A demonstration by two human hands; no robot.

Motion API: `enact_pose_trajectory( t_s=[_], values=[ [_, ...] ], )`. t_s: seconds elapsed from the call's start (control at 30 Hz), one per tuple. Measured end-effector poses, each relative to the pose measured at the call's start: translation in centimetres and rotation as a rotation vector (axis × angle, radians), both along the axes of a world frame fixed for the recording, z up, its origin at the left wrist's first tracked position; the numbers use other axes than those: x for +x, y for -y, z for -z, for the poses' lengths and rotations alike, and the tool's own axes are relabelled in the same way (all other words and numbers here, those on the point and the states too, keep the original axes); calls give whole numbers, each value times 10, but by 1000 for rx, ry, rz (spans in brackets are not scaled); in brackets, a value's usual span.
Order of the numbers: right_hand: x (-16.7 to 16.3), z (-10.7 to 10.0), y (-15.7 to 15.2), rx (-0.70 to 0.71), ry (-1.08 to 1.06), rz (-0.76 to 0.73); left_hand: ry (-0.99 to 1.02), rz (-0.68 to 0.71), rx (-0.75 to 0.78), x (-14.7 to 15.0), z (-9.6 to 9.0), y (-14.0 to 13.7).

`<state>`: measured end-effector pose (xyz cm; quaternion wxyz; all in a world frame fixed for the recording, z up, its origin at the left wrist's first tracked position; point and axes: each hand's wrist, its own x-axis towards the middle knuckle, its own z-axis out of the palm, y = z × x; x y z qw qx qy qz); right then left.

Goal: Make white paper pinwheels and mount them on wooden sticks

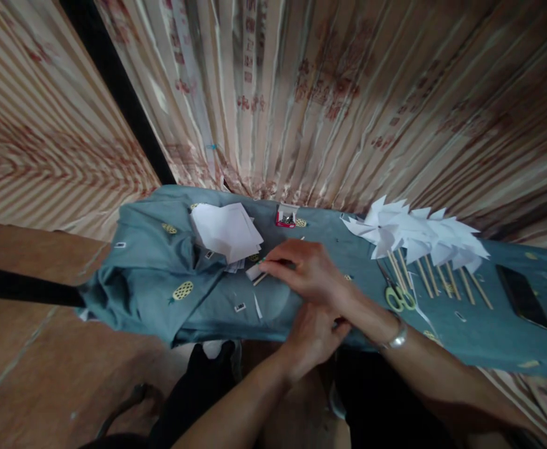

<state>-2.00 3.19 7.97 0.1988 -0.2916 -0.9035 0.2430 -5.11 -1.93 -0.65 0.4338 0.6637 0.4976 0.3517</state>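
Observation:
My right hand [301, 265], with a silver bracelet at the wrist, reaches across to the left. Its thumb and forefinger are pinched together low over the cloth, at a small pale piece [253, 272] and a thin wooden stick [260, 279]. A tiny green spot shows at the fingertips; what exactly is gripped is too small to tell. Nearer my body, my left hand [314, 333] is curled closed beneath the right wrist, and its contents, if any, are hidden. White paper sheets [226, 231] lie loosely stacked just left of the right fingertips.
Behind the hands is an open red-and-white box [286, 216] of small metal pieces. To the right lie several white paper pinwheels [423, 234] on wooden sticks, green-handled scissors [399, 298] and a black phone [523, 296]. A paper sliver [257, 307] rests on the green cloth [217, 321].

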Motion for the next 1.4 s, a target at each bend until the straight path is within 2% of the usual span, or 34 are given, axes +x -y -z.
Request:
enact_pose_trajectory(
  t_s=[0.07, 0.13, 0.2, 0.27, 0.53, 0.83, 1.17, 1.27, 1.4],
  values=[
    [-19, 16, -24, 238, 291, -40, -10, 21, 0, -2, -1, 5],
    [-34, 29, -39, 418, 480, -134, -30, 53, -1, -1, -1, 10],
    [-45, 38, -46, 543, 552, -203, -53, 81, 2, 2, 0, 15],
    [-51, 44, -49, 612, 575, -262, -61, 97, 10, 5, 1, 18],
    [-57, 51, -51, 632, 589, -352, -33, 93, 19, 4, 4, 20],
    [-55, 42, -56, 605, 571, -323, -95, 91, 49, 5, 2, 20],
    [-44, 43, -73, 575, 510, -270, -126, 90, 44, 7, 2, 16],
    [-44, 37, -78, 667, 537, -266, -132, 73, 49, 8, 1, 15],
    [-41, 12, -82, 736, 550, -223, -124, 43, 73, 7, 2, 14]
  ],
)
